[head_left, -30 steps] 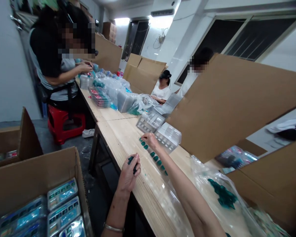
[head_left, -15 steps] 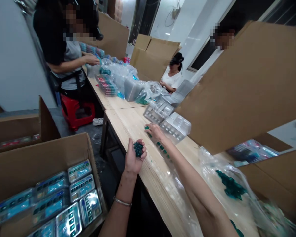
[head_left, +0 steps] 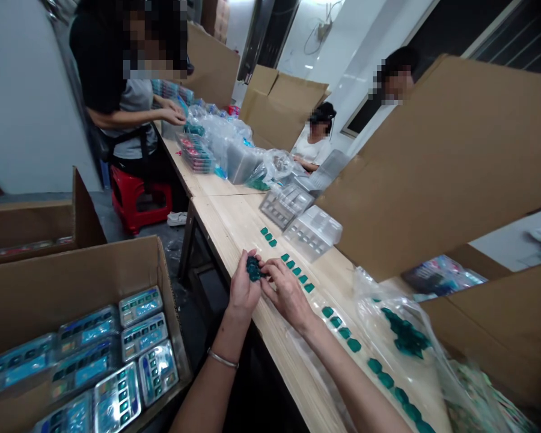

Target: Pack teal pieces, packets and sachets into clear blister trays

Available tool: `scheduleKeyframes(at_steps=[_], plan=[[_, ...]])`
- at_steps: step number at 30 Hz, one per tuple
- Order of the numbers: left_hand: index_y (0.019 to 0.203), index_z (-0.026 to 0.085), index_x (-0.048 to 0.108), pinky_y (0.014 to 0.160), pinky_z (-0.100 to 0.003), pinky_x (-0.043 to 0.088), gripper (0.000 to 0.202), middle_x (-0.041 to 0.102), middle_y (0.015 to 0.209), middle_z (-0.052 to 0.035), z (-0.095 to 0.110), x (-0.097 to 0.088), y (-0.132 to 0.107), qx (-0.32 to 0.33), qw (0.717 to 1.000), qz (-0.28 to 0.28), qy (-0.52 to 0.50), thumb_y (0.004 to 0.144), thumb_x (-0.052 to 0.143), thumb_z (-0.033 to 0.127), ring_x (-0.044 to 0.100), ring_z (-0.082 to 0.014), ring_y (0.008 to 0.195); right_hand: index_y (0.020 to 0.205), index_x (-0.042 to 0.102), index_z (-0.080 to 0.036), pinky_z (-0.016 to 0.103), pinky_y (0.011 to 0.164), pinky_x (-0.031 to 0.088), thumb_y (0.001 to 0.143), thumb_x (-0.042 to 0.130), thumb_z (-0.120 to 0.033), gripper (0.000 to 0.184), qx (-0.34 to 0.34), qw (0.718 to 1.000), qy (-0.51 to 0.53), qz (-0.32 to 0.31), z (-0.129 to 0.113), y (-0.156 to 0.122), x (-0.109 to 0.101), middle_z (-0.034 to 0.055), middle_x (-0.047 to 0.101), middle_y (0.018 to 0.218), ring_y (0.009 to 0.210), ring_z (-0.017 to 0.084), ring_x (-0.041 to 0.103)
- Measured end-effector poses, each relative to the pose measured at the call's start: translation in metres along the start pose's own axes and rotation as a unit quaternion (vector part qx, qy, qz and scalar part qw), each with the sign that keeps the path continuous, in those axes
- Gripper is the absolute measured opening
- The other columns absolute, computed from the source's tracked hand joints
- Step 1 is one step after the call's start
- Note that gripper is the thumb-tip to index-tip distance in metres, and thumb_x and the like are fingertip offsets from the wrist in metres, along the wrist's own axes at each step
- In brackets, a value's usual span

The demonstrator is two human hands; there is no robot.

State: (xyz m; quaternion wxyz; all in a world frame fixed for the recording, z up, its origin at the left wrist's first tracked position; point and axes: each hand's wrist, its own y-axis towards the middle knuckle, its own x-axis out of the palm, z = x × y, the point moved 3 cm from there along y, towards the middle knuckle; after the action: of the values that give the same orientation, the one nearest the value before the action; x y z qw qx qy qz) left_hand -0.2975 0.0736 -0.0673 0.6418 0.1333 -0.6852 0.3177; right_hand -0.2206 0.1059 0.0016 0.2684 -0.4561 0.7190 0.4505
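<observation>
My left hand [head_left: 244, 285] is cupped around a small heap of dark green faceted pieces [head_left: 253, 269], like plastic gems. The fingertips of my right hand [head_left: 286, 293] meet that heap, pinched on one of its pieces. Just beyond both hands, more green pieces lie on the wooden table in spaced groups along a line: a short far group [head_left: 268, 237], a middle group [head_left: 296, 272], and nearer ones [head_left: 340, 328] on clear plastic. The palm of my left hand is mostly hidden by the heap.
Clear plastic trays [head_left: 313, 231] stand past the rows. An open bag [head_left: 365, 288] with a green pile [head_left: 404, 334] lies right, beside a large cardboard flap [head_left: 451, 162]. At lower left, a carton [head_left: 72, 264] holds blister packs [head_left: 117, 397]. Co-workers sit farther along the table [head_left: 220, 207].
My right hand has drawn back from the far end of the row to the heap in my left hand. Three green pieces now show where it was.
</observation>
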Motion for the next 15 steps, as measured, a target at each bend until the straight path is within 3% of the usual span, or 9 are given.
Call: scheduleKeyframes(at_steps=[3, 7, 11, 15], plan=[[0.084, 0.017, 0.058, 0.06, -0.021, 0.046, 0.014, 0.056, 0.07, 0.0016, 0.001, 0.001, -0.001, -0.015, 1.0, -0.015, -0.008, 0.078, 0.058, 0.03, 0.056, -0.008, 0.063, 0.091, 0.058, -0.019, 0.032, 0.074, 0.051, 0.081, 0.055, -0.024, 0.012, 0.088, 0.988, 0.123, 0.043, 0.016, -0.002, -0.005, 0.0073, 0.061, 0.093, 0.082, 0.017, 0.06], [0.085, 0.016, 0.059, 0.051, -0.017, 0.041, 0.02, 0.054, 0.071, 0.0021, 0.002, 0.005, -0.009, 0.034, 0.993, -0.033, 0.111, 0.07, 0.066, 0.029, 0.05, -0.0043, 0.055, 0.094, 0.061, -0.017, 0.032, 0.076, 0.053, 0.072, 0.066, -0.033, 0.027, 0.206, 0.93, 0.294, 0.079, 0.033, -0.005, -0.019, 0.0051, 0.067, 0.085, 0.075, 0.016, 0.064], [0.089, 0.016, 0.06, 0.036, -0.014, 0.025, 0.03, 0.047, 0.065, 0.0044, -0.002, 0.014, -0.021, 0.105, 0.942, -0.092, 0.306, 0.067, 0.068, 0.036, 0.036, -0.0019, 0.044, 0.095, 0.064, -0.017, 0.036, 0.083, 0.05, 0.071, 0.067, -0.037, 0.031, 0.233, 0.91, 0.328, 0.1, 0.039, -0.006, -0.032, 0.0053, 0.069, 0.085, 0.08, 0.018, 0.065], [0.09, 0.017, 0.06, 0.034, -0.015, 0.026, 0.032, 0.045, 0.062, 0.0058, -0.006, 0.018, -0.025, 0.15, 0.89, -0.086, 0.423, 0.068, 0.067, 0.038, 0.033, -0.0017, 0.039, 0.098, 0.064, -0.017, 0.036, 0.085, 0.049, 0.072, 0.066, -0.036, 0.031, 0.219, 0.913, 0.328, 0.106, 0.041, -0.009, -0.036, 0.0045, 0.069, 0.083, 0.081, 0.018, 0.065]])
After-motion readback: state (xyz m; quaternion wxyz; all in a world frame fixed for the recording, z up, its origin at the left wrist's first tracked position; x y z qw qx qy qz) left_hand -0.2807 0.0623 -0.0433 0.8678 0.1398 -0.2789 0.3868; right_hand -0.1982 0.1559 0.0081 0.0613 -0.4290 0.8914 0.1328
